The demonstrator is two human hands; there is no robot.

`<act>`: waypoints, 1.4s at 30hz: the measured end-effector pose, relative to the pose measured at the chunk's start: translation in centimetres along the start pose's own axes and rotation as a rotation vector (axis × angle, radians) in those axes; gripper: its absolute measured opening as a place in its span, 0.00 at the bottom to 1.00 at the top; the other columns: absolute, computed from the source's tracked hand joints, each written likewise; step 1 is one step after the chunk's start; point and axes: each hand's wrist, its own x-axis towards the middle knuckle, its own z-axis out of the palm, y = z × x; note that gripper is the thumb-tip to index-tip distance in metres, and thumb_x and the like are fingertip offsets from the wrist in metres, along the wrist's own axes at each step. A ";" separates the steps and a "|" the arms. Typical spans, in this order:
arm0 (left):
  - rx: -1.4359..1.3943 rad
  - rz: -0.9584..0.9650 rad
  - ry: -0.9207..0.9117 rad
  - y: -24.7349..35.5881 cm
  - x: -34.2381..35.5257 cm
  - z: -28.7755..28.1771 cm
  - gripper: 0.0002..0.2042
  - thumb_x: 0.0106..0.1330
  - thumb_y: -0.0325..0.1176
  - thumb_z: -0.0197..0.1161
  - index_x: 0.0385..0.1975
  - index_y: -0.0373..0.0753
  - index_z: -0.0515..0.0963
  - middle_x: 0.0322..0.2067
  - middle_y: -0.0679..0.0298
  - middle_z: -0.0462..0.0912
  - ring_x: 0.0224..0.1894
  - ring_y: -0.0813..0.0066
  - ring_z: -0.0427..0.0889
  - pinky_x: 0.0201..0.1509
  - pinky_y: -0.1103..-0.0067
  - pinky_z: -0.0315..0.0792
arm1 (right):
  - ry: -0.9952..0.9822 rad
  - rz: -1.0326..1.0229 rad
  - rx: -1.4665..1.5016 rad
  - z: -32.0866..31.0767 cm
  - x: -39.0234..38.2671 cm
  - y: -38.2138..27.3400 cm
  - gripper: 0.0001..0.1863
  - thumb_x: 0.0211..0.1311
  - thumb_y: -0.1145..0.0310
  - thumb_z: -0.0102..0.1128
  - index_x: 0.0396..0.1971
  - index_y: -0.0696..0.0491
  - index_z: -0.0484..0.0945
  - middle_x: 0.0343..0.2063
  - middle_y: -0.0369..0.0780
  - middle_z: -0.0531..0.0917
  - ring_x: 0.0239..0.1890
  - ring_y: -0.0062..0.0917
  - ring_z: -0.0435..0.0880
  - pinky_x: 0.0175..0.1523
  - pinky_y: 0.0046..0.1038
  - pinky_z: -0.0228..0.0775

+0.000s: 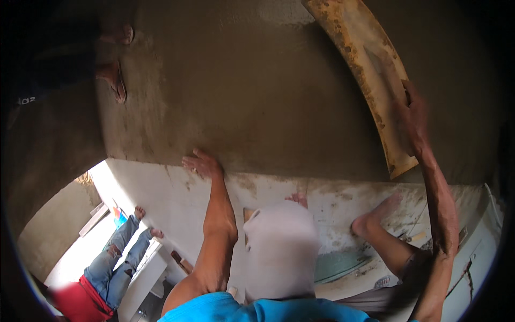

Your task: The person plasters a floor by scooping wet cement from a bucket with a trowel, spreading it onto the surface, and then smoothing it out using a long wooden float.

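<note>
My right hand (413, 115) is closed around the handle of a long yellow plastering float (370, 88). The float is stained with brown patches and lies along a broad, smooth brown cement surface (241, 102), at the upper right. My left hand (203, 164) holds nothing. Its fingers are spread, and it rests at the lower border of the brown surface, where a smeared white surface (161, 185) begins. Motion blurs the right fingers and the float's handle.
A pale rounded cloth-like shape (281, 249) is low in the middle, with a bare foot (370, 221) to its right. A green curved object (340, 265) lies behind. Someone in red top and jeans (115, 268) is lower left; another person's sandalled foot (115, 80) is upper left.
</note>
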 end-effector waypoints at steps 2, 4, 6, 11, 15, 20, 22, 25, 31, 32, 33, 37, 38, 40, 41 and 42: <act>-0.060 0.015 0.024 -0.2 0.2 0.6 0.37 0.71 0.57 0.39 0.67 0.28 0.48 0.68 0.43 0.48 0.71 0.49 0.48 0.70 0.62 0.51 | 0.093 -0.032 -0.009 -0.1 0.8 -0.6 0.27 0.53 0.71 0.58 0.55 0.58 0.70 0.45 0.51 0.81 0.48 0.35 0.81 0.51 0.32 0.70; -0.031 -0.070 -0.011 1.9 -0.6 0.1 0.38 0.71 0.57 0.39 0.67 0.28 0.49 0.68 0.44 0.49 0.71 0.50 0.47 0.70 0.61 0.51 | 0.081 0.038 0.097 1.5 1.9 -0.2 0.30 0.51 0.73 0.58 0.58 0.56 0.68 0.46 0.51 0.80 0.49 0.37 0.80 0.53 0.33 0.70; -0.017 -0.035 0.001 1.7 -0.1 -1.0 0.37 0.71 0.57 0.39 0.66 0.28 0.49 0.68 0.44 0.49 0.71 0.50 0.47 0.70 0.60 0.52 | 0.003 0.014 0.046 2.6 2.1 -3.9 0.33 0.49 0.73 0.57 0.60 0.56 0.64 0.48 0.51 0.78 0.51 0.40 0.79 0.55 0.34 0.68; -0.029 0.004 0.014 1.5 0.4 -1.1 0.37 0.71 0.57 0.39 0.66 0.28 0.51 0.68 0.44 0.49 0.70 0.48 0.47 0.69 0.59 0.54 | 0.161 -0.491 -0.042 10.9 3.9 -7.2 0.37 0.48 0.76 0.51 0.65 0.48 0.62 0.49 0.56 0.76 0.48 0.46 0.79 0.51 0.35 0.71; -0.046 -0.009 -0.017 2.5 -0.3 -1.8 0.37 0.71 0.57 0.39 0.66 0.28 0.52 0.68 0.45 0.49 0.70 0.48 0.47 0.70 0.59 0.53 | -0.089 -0.357 -0.181 14.8 5.1 -12.8 0.40 0.51 0.78 0.50 0.68 0.41 0.56 0.41 0.55 0.76 0.43 0.47 0.79 0.50 0.40 0.72; -0.018 0.021 0.008 2.5 -0.3 -2.0 0.37 0.71 0.58 0.40 0.66 0.29 0.53 0.68 0.47 0.48 0.71 0.49 0.46 0.70 0.59 0.53 | -0.172 -0.423 -0.362 18.7 6.3 -17.9 0.41 0.54 0.80 0.48 0.69 0.37 0.52 0.38 0.54 0.74 0.39 0.45 0.80 0.45 0.42 0.75; -0.035 0.050 0.027 2.4 -0.7 -2.1 0.36 0.71 0.58 0.40 0.66 0.30 0.53 0.68 0.47 0.48 0.71 0.49 0.45 0.69 0.59 0.53 | -0.171 -0.444 -0.372 20.3 6.9 -18.9 0.39 0.56 0.80 0.47 0.69 0.36 0.53 0.41 0.54 0.74 0.40 0.46 0.81 0.43 0.42 0.76; -0.096 -0.015 -0.008 2.9 -0.7 -2.5 0.38 0.70 0.59 0.40 0.66 0.28 0.52 0.68 0.44 0.48 0.71 0.48 0.45 0.70 0.58 0.50 | -0.119 -0.426 -0.387 22.3 7.9 -19.6 0.36 0.60 0.78 0.45 0.68 0.38 0.54 0.42 0.51 0.73 0.39 0.43 0.81 0.42 0.40 0.77; -0.058 0.028 0.018 2.3 -0.5 -1.8 0.36 0.70 0.58 0.41 0.66 0.32 0.51 0.68 0.47 0.48 0.71 0.48 0.45 0.67 0.56 0.55 | -0.084 -0.326 -0.361 23.2 9.4 -20.0 0.40 0.56 0.82 0.45 0.70 0.38 0.51 0.42 0.53 0.73 0.39 0.43 0.81 0.44 0.38 0.78; -0.052 0.019 0.014 2.2 -0.4 -1.7 0.36 0.70 0.58 0.41 0.66 0.32 0.51 0.68 0.46 0.48 0.71 0.47 0.45 0.67 0.56 0.56 | -0.092 -0.319 -0.373 23.4 9.5 -19.8 0.40 0.57 0.82 0.45 0.70 0.39 0.50 0.42 0.52 0.73 0.39 0.42 0.81 0.43 0.38 0.78; -0.047 0.011 0.013 2.2 -0.3 -1.9 0.36 0.70 0.58 0.41 0.66 0.32 0.51 0.68 0.46 0.48 0.70 0.47 0.46 0.67 0.56 0.56 | -0.098 -0.314 -0.383 23.6 9.6 -19.9 0.40 0.57 0.82 0.45 0.70 0.39 0.50 0.42 0.52 0.73 0.39 0.42 0.81 0.43 0.38 0.79; -0.091 -0.044 -0.021 3.2 -0.7 -2.4 0.37 0.70 0.58 0.41 0.66 0.32 0.52 0.68 0.44 0.48 0.70 0.46 0.46 0.66 0.56 0.57 | -0.057 -0.305 -0.426 23.7 9.7 -19.5 0.39 0.58 0.81 0.45 0.70 0.40 0.49 0.42 0.52 0.73 0.39 0.41 0.82 0.43 0.38 0.79; -0.062 -0.021 -0.010 2.7 -0.7 -2.0 0.37 0.70 0.59 0.41 0.66 0.32 0.52 0.67 0.44 0.48 0.70 0.46 0.47 0.65 0.56 0.58 | -0.048 -0.297 -0.425 23.6 9.8 -19.3 0.39 0.59 0.81 0.45 0.70 0.40 0.49 0.42 0.52 0.73 0.38 0.41 0.82 0.42 0.38 0.79; 0.003 0.023 0.028 1.7 0.0 -1.5 0.37 0.70 0.59 0.41 0.66 0.32 0.52 0.67 0.44 0.49 0.70 0.47 0.47 0.65 0.56 0.59 | -0.035 -0.291 -0.411 23.7 10.0 -19.3 0.39 0.59 0.81 0.45 0.70 0.39 0.49 0.42 0.53 0.73 0.38 0.42 0.82 0.42 0.38 0.79; -0.014 0.022 0.029 1.3 0.1 -1.2 0.37 0.70 0.59 0.41 0.66 0.32 0.52 0.67 0.44 0.49 0.70 0.47 0.47 0.65 0.56 0.59 | -0.036 -0.272 -0.405 23.7 10.2 -19.2 0.39 0.59 0.81 0.45 0.70 0.39 0.49 0.41 0.53 0.73 0.38 0.42 0.82 0.42 0.38 0.79; -0.026 0.018 0.031 1.4 0.0 -1.4 0.37 0.70 0.59 0.41 0.66 0.32 0.52 0.67 0.44 0.49 0.70 0.47 0.47 0.64 0.56 0.59 | -0.042 -0.254 -0.400 23.5 10.2 -19.0 0.39 0.59 0.81 0.45 0.70 0.39 0.50 0.41 0.53 0.73 0.38 0.43 0.82 0.43 0.39 0.78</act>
